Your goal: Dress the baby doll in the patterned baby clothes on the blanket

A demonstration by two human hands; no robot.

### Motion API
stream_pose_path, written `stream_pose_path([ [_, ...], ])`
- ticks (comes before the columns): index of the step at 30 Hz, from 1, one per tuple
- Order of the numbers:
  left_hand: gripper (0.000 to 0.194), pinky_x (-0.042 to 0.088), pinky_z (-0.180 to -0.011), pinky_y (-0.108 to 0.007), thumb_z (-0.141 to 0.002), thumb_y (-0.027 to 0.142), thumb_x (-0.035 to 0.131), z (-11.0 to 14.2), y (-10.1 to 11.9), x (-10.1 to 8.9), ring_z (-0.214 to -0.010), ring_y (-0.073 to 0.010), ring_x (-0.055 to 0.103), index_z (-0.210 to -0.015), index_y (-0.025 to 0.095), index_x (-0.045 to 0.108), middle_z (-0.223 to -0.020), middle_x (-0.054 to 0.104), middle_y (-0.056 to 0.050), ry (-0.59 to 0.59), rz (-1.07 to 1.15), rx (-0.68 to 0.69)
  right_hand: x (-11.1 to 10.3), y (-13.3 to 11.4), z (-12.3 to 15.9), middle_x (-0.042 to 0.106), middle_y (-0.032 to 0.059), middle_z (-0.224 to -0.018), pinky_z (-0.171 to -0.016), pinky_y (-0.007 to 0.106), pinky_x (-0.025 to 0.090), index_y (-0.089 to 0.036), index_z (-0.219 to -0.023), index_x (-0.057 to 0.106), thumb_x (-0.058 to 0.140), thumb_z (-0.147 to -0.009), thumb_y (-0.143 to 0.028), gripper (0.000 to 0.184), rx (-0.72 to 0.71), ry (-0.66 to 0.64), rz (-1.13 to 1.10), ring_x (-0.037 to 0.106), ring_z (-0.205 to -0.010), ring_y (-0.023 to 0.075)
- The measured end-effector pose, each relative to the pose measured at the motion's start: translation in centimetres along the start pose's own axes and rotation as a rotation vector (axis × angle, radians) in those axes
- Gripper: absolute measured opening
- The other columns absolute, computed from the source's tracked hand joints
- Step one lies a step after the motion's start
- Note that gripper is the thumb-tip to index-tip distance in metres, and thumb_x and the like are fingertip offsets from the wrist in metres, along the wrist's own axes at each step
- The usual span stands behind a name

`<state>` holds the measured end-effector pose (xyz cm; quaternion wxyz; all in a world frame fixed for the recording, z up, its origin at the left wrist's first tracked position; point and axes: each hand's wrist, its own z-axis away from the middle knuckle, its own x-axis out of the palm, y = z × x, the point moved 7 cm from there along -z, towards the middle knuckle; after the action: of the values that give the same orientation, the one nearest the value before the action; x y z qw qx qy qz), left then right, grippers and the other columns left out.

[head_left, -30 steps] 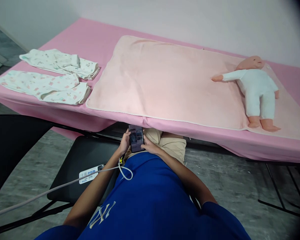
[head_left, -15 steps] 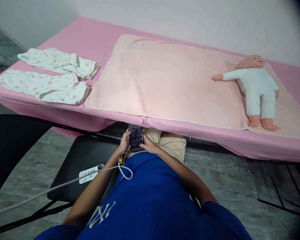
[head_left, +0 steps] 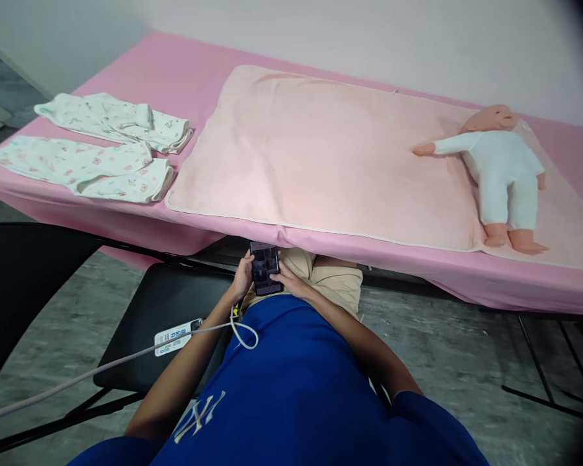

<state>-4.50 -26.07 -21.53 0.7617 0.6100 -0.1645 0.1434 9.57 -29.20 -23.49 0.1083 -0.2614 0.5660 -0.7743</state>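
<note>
A table [head_left: 179, 68] is covered in pink cloth, and much of its top is overlaid by a pale pink blanket [head_left: 320, 155]. Below the near edge, a black chair [head_left: 133, 317] is set beside the wearer's lap [head_left: 339, 286]. On the blanket's right part, a white-suited doll [head_left: 500, 162] is laid; left of the blanket, 2 folded garments [head_left: 82, 165] are laid out. Over the lap, just under the table's edge, a phone [head_left: 263, 270] is gripped by both hands: its left side by the left hand [head_left: 243, 277], its right by the right hand [head_left: 290, 280], whose thumb is placed over the screen. Screen use is judged to be the step in hand; for any further tap, a steady left grip and a free right thumb would be called for. On the seat, a small white device [head_left: 173, 338] is crossed by a cable [head_left: 78, 380].
</note>
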Motion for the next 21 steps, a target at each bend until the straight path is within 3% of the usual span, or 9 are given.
stream_pose_path([
  [4, 0.053, 0.045, -0.127, -0.053, -0.086, 0.045, 0.065, -0.1, 0.0, 0.1, -0.144, -0.0357, 0.063, -0.131, 0.018, 0.072, -0.138, 0.077, -0.011, -0.009, 0.004, 0.003, -0.1, 0.1, -0.2, 0.049, 0.0054, -0.171, -0.138, 0.045, 0.025, -0.031, -0.171, 0.044, 0.067, -0.099, -0.062, 0.082, -0.046, 0.033, 0.009, 0.036, -0.165, 0.0253],
  [9, 0.053, 0.046, -0.126, -0.052, -0.086, 0.046, 0.064, -0.2, -0.3, 0.0, -0.142, -0.0353, 0.063, -0.132, 0.019, 0.071, -0.136, 0.077, -0.011, 0.0, -0.002, 0.001, -0.2, 1.0, -0.6, 0.053, 0.0059, -0.167, -0.134, 0.048, 0.033, -0.028, -0.175, 0.034, 0.073, -0.09, -0.046, 0.096, -0.027, 0.009, 0.036, 0.047, -0.154, 0.0285],
  [14, 0.052, 0.048, -0.123, -0.052, -0.085, 0.045, 0.065, -0.1, -0.3, 0.0, -0.139, -0.0348, 0.065, -0.131, 0.02, 0.071, -0.135, 0.077, -0.011, -0.001, -0.009, -0.003, -0.5, 1.2, -0.7, 0.056, 0.0029, -0.164, -0.134, 0.044, 0.032, -0.03, -0.173, 0.039, 0.068, -0.091, -0.038, 0.087, -0.036, 0.035, 0.043, 0.044, -0.156, 0.0264],
  [21, 0.052, 0.045, -0.126, -0.051, -0.084, 0.045, 0.065, -0.2, -0.5, -0.3, -0.142, -0.0346, 0.063, -0.129, 0.02, 0.071, -0.138, 0.076, -0.011, 0.019, -0.002, -0.01, -0.5, 1.7, -0.9, 0.057, 0.0069, -0.161, -0.132, 0.045, 0.035, -0.025, -0.175, 0.033, 0.067, -0.089, -0.031, 0.093, -0.067, 0.009, 0.09, 0.054, -0.144, 0.0268],
])
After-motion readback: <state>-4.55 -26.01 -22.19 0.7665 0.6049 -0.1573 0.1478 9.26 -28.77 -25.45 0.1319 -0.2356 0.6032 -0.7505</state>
